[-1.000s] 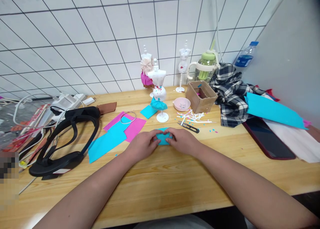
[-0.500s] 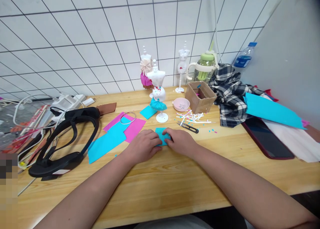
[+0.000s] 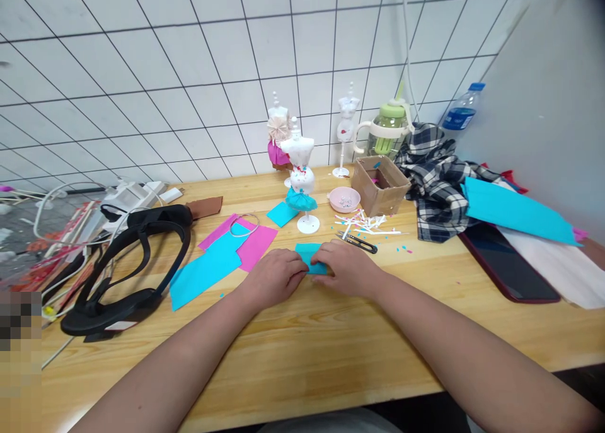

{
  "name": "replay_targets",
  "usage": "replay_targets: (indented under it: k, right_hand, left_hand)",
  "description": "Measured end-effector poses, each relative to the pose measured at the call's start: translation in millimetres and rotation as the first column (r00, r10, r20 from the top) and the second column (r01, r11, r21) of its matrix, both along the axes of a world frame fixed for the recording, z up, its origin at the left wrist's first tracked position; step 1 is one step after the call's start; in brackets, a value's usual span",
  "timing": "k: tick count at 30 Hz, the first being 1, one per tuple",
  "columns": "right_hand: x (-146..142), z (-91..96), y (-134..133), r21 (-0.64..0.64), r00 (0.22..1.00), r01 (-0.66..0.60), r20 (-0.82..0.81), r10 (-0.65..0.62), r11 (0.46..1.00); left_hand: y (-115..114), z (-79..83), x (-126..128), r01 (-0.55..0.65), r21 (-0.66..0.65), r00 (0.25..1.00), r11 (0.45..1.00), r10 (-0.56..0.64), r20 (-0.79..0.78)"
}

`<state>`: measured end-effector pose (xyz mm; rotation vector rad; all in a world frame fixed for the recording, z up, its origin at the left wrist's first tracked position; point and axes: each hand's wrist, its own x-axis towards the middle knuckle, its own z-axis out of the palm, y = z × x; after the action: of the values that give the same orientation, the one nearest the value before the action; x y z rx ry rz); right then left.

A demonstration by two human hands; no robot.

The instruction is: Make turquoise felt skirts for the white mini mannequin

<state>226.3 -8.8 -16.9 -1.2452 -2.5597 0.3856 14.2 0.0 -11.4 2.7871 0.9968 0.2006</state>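
A small bright blue paper piece lies on the table between my two hands. My left hand has its fingers closed at the left edge of the piece. From the right, my right hand grips the other side with curled fingers, covering part of it. Just behind stands a small white dress form wearing a puffed blue paper skirt. Thread snips rest beyond my right hand. Larger blue and magenta sheets are spread to the left, with a thin ring on top.
Two more dress forms stand at the wall. Near them are a pink dish, a cardboard box, white paper strips and a green-lidded bottle. A black headset sits left; a phone and plaid cloth lie right.
My right hand has shifted slightly right along the blue paper, and its fingers have moved. My left hand keeps hold near the left edge. The whole view has shifted a little.
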Motion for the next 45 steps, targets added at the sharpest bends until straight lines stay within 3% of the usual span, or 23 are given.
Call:
replay_targets:
  k: [7, 13, 18, 22, 29, 33, 36, 39, 45]
  right_hand:
    - [0.3, -4.4, 2.7, -0.053, 1.000, -0.014, 0.021, 0.015, 0.999]
    - [0.6, -4.2, 3.1, -0.118, 0.991, 0.080, -0.093, -0.091, 0.990]
    - [0.1, -8.7, 5.9, -0.230, 0.960, 0.219, -0.123, -0.251, 0.948]
    - [-3.2, -9.4, 5.1, -0.256, 0.943, 0.266, -0.133, -0.306, 0.929]
    - [-9.6, -8.1, 2.7, -0.213, 0.937, 0.326, -0.059, -0.345, 0.921]
    - [-11.4, -7.9, 3.4, -0.180, 0.944, 0.322, -0.021, -0.331, 0.930]
    - [-12.5, -8.8, 3.9, -0.173, 0.943, 0.327, 0.001, -0.332, 0.929]
    - [-12.9, -11.1, 3.7, -0.155, 0.948, 0.313, -0.005, -0.317, 0.937]
    - [-4.9, -7.2, 2.1, 0.012, 0.966, 0.255, -0.041, -0.254, 0.967]
  left_hand:
    - [2.1, -0.8, -2.6, -0.077, -0.161, 0.980, 0.984, 0.104, 0.167]
    - [6.1, -9.9, -4.6, -0.152, -0.208, 0.964, 0.966, 0.191, 0.185]
    - [4.1, -11.4, -2.6, -0.269, -0.259, 0.923, 0.928, 0.325, 0.204]
    - [4.2, -12.8, 1.5, -0.325, -0.291, 0.894, 0.900, 0.393, 0.215]
    - [3.4, -18.0, 7.4, -0.307, -0.201, 0.916, 0.930, 0.346, 0.203]
    - [0.8, -11.5, 5.3, -0.251, 0.037, 0.956, 0.967, 0.242, 0.167]
    - [1.9, -5.7, 1.5, -0.098, 0.208, 0.995, 0.973, 0.089, 0.053]
    - [5.0, -4.7, -0.7, 0.026, 0.186, 0.999, 0.982, -0.021, -0.033]
    - [7.1, -7.2, 1.6, 0.013, 0.133, 0.998, 0.991, -0.005, -0.066]
